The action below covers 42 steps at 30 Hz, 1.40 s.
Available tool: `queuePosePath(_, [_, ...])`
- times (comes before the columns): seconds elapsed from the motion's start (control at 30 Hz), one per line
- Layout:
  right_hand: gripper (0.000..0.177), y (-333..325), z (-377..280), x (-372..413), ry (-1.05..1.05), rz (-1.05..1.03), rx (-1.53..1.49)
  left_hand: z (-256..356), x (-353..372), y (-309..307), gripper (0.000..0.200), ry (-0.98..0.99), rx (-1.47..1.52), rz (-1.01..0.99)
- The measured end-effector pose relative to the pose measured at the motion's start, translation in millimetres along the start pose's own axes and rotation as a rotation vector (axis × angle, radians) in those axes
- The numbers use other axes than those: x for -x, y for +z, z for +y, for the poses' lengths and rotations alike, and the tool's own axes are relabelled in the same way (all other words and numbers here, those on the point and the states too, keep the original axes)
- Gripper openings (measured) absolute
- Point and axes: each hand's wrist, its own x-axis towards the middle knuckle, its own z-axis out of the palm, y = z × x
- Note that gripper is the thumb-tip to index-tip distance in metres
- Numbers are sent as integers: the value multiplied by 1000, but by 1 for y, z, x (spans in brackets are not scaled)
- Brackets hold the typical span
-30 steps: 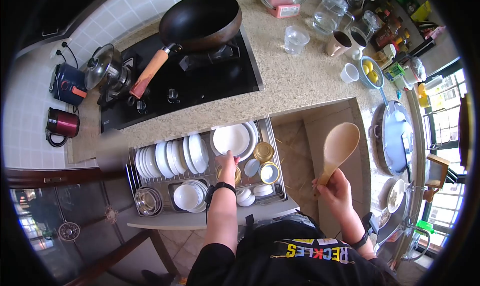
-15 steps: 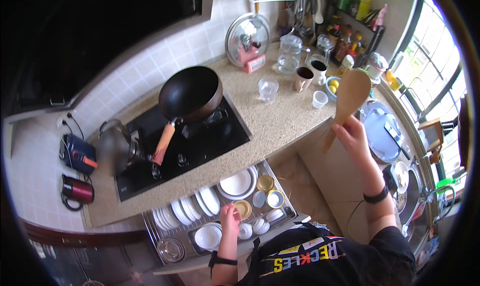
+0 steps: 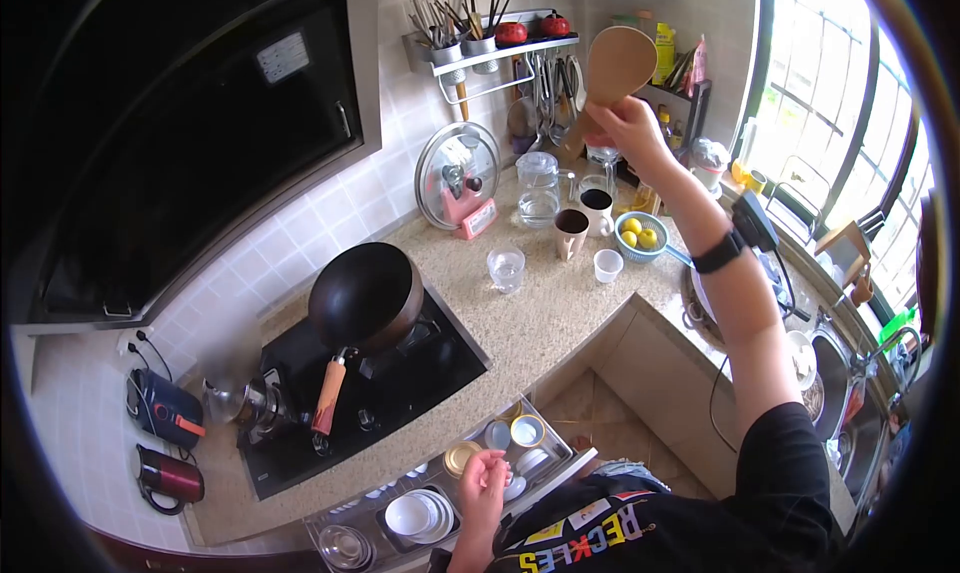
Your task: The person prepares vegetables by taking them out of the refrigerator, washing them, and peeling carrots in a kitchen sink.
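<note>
My right hand (image 3: 632, 133) is raised at the back of the counter, in front of the hanging utensils. Its fingers are closed round the handle of a wooden spatula (image 3: 622, 65), whose broad blade points up. My left hand (image 3: 484, 481) hovers low over the pulled-out drawer (image 3: 560, 465), fingers loosely bent and somewhat apart, with nothing visible in them. Close by it are a gold-rimmed lid (image 3: 460, 458) and a stack of white bowls (image 3: 412, 515). Plates farther back in the drawer are mostly hidden under the counter edge.
A wok (image 3: 365, 298) rests on the black hob (image 3: 420, 368). Behind my right hand stands a wall rack (image 3: 500, 48) with chopsticks and hanging tools. A glass pitcher (image 3: 538, 188), mugs (image 3: 571, 235), cups and a blue basket (image 3: 640, 253) of yellow fruit occupy the counter.
My right hand has lifted the wooden spatula up and left toward the wall rack. The drawer now sits farther under the counter, covering most plates. The view has tilted upward.
</note>
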Motion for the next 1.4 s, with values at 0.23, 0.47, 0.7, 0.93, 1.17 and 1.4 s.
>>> queuePosePath(0.23, [19,15,72,-166,-275,207,-163,-3,-55,17,11,-83,-82,144])
queuePosePath(0.47, [27,45,114,-338,-324,422,-93,-11,-120,58,9,-147,-181,361])
queuePosePath(0.7, [26,83,127,-409,-265,288,288,-5,-173,99,4,-96,-228,462])
queuePosePath(0.93, [38,93,103,-423,-186,308,580,-4,-195,106,9,-14,-510,408])
queuePosePath(1.17, [30,79,123,-440,-112,-103,364,-20,-195,113,7,-50,-360,394])
queuePosePath(1.4, [24,109,146,-450,-275,45,577,-11,-204,125,5,42,-503,363])
